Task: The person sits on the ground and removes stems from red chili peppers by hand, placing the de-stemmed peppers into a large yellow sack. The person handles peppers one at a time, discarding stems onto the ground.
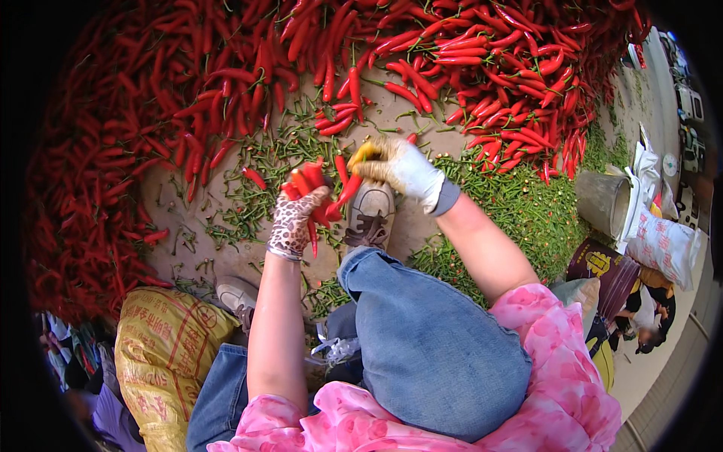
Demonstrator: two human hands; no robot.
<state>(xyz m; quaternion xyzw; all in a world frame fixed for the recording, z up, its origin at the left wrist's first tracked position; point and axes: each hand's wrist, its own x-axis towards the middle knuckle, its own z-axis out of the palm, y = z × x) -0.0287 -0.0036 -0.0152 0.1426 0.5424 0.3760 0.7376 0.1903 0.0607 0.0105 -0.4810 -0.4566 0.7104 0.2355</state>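
Note:
My left hand (296, 223), in a leopard-print glove, is closed around several red chili peppers (309, 179). To its right, my right hand (395, 166) wears a white glove with yellow-brown stained fingers and a grey cuff. Its thumb and forefinger pinch the upper end of a red chili pepper (349, 191), whose lower part reaches down beside the left hand's bunch. The pinched end is hidden by the fingers. Both hands are above the ground near my shoe (371, 212). Cut or torn green stems (257, 169) lie scattered below them.
A large heap of red chili peppers (141, 85) curves around the front and left. Green stems (508, 220) are piled at right. A yellow woven sack (169, 350) lies at lower left. A grey bucket (601, 203), a purple bucket (601, 271) and a white sack (661, 243) stand at right; a person is beyond.

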